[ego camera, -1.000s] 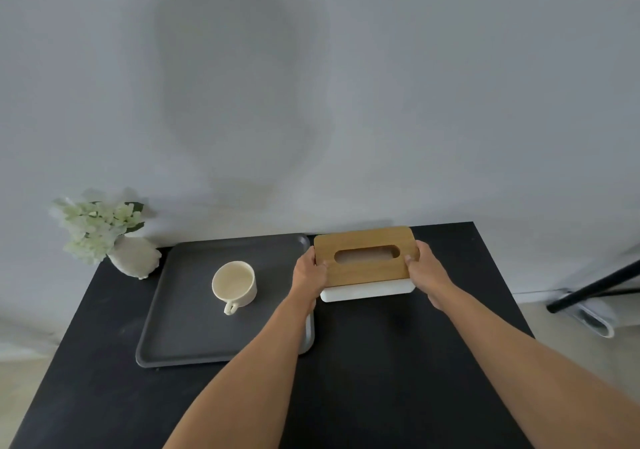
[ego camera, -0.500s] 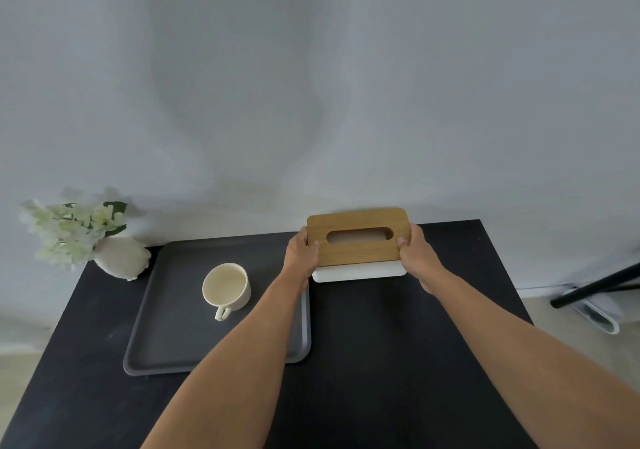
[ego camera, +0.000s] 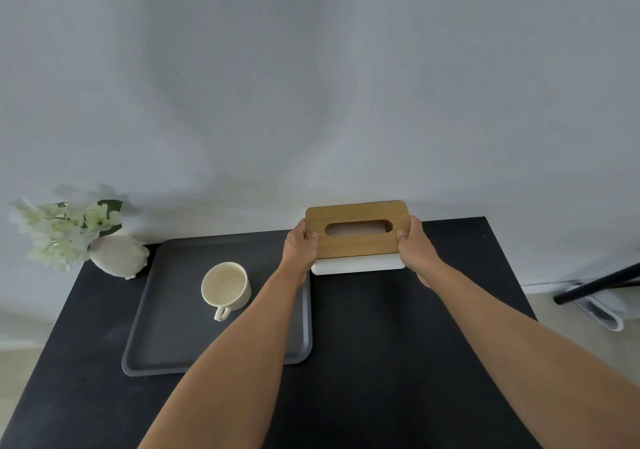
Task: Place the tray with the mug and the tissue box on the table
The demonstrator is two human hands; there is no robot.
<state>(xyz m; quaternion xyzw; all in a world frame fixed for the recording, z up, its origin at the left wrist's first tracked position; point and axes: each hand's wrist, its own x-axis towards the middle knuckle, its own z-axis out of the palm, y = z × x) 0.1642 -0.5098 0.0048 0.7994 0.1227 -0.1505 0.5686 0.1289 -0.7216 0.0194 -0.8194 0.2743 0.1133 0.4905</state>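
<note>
Tissue box (ego camera: 356, 237) shifted farther back since earlier, just right of tray (ego camera: 173, 338). Both hands, left (ego camera: 299, 249) and right (ego camera: 417, 246), clamp box ends. One mug (ego camera: 225, 286) on tray, one vase (ego camera: 117, 254) left of tray, all on worktop (ego camera: 398, 344).

text: none you can read | labels: none | brands: none | numbers: none | signs: none in frame
</note>
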